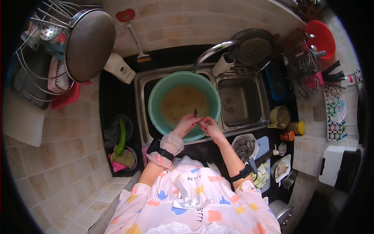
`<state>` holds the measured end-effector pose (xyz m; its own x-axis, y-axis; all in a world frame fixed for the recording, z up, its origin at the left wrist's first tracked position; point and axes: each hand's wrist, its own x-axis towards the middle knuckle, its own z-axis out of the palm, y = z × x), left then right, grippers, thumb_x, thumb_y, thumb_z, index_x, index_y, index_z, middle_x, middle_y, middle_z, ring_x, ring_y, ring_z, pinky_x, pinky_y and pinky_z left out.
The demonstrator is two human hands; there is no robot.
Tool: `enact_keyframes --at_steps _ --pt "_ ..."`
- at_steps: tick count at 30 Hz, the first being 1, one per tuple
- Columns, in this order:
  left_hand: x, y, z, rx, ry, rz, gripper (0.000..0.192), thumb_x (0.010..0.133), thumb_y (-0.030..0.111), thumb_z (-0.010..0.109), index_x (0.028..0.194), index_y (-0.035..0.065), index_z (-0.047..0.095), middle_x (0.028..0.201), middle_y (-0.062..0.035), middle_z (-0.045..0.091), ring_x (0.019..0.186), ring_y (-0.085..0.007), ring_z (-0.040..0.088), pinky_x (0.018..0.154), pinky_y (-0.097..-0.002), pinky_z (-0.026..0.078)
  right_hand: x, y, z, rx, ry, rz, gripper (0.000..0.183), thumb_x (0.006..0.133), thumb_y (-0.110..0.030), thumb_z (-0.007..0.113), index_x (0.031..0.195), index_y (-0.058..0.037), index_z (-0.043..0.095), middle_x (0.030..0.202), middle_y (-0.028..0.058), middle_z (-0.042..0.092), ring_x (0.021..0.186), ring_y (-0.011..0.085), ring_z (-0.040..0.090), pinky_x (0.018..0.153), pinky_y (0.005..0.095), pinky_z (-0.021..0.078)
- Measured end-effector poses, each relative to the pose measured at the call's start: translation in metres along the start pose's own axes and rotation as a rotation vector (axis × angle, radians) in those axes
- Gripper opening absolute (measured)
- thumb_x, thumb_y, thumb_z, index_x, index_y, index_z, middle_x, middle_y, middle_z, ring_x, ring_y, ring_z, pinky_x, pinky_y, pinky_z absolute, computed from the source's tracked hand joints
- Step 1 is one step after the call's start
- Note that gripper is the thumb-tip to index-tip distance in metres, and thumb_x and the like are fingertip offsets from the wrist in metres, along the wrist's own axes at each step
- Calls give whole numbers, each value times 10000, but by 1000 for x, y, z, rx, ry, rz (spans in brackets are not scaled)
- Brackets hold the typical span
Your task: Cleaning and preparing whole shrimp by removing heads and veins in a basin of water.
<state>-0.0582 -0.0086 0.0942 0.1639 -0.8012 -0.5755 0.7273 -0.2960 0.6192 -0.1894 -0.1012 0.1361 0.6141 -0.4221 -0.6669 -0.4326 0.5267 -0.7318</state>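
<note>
Both my hands meet over the near right part of a green plastic basin (155,117) that holds cloudy brownish water and stands in the left sink bowl. My left hand (187,124) pinches a small dark grey piece of food (196,113), perhaps a shrimp, whose pointed end sticks up. The fingers of my right hand (211,127) grip the same piece from the right side. To the right of my right forearm, a white bowl (255,149) on the counter holds a heap of similar grey pieces.
A chrome faucet (216,50) arches over the basin's back rim. The right sink bowl (239,99) has a drain. Cut pale green vegetable (261,175) lies on a blue board (263,146) at the right; a green chili pepper (121,136) is at the left. A round mesh strainer (90,45) hangs upper left.
</note>
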Motion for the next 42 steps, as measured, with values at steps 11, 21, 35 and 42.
enact_keyframes --at_steps 11,21,35,42 --pt "-2 -18 92 140 -225 -74 285 893 162 590 1131 18 531 969 -18 647 674 -17 491 588 -124 400 -127 10 -108 76 183 -87 70 909 -100 538 872 -102 479 654 -31 458 512 19 353 417 163 233" --pt "-9 -3 58 302 -107 -13 319 889 163 577 1175 36 514 1027 -51 655 717 -45 511 634 -157 430 -183 92 -191 2 541 -17 38 896 -87 529 908 -86 493 664 0 526 521 33 414 414 178 290" --pt "-90 32 -82 208 409 239 301 913 146 552 1189 38 505 1022 -61 649 653 -29 490 539 -145 387 -191 58 -172 -874 664 -76 199 739 -100 664 902 -3 604 821 151 653 795 308 631 712 386 483" --pt "-108 -12 -133 213 580 283 289 881 113 574 1155 30 531 899 -22 638 645 -34 493 539 -163 383 -119 -18 -99 -810 590 -417 172 793 -109 581 930 -12 620 871 183 645 835 346 622 738 406 480"
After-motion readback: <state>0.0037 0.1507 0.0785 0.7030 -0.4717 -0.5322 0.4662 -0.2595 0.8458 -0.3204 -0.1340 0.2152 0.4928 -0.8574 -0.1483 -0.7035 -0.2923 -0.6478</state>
